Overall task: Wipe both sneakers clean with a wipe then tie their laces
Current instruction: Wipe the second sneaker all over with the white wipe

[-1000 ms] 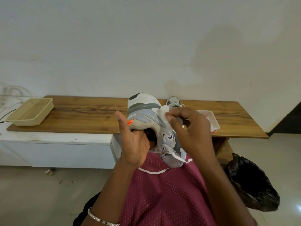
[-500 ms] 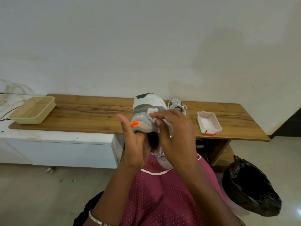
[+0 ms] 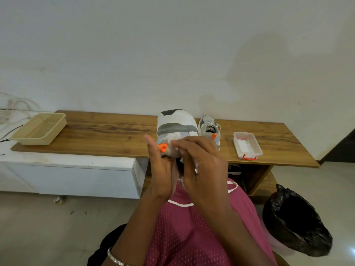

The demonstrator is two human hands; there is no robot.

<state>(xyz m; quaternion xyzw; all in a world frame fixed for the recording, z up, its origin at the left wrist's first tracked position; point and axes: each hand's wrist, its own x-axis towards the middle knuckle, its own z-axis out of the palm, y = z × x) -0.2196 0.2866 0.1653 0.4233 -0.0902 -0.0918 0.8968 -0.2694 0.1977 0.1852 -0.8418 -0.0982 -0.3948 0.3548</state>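
Since the earlier frame, the right hand (image 3: 201, 160) has shifted lower across the heel of the held sneaker (image 3: 176, 125), and the sneaker's sole now faces the camera more squarely. The sneaker is raised in front of the person's chest, clear of the wooden worktop (image 3: 107, 137), sole toward the wall, with an orange heel tab (image 3: 162, 147) showing. The left hand (image 3: 160, 169) supports it from the left side, thumb extended upward, fingers curled behind the shoe. The right hand is closed on a white wipe (image 3: 175, 136), pressing it against the heel area; part of the wipe also shows below the fingers. The second sneaker (image 3: 209, 127) stands on the worktop near its rear edge, laces loose. A clear container with orange clips (image 3: 247, 145) sits toward the worktop's right end, near the front edge. A beige basket (image 3: 40, 129) occupies the left end. A black-lined bin (image 3: 295, 221) stands on the floor at the right.
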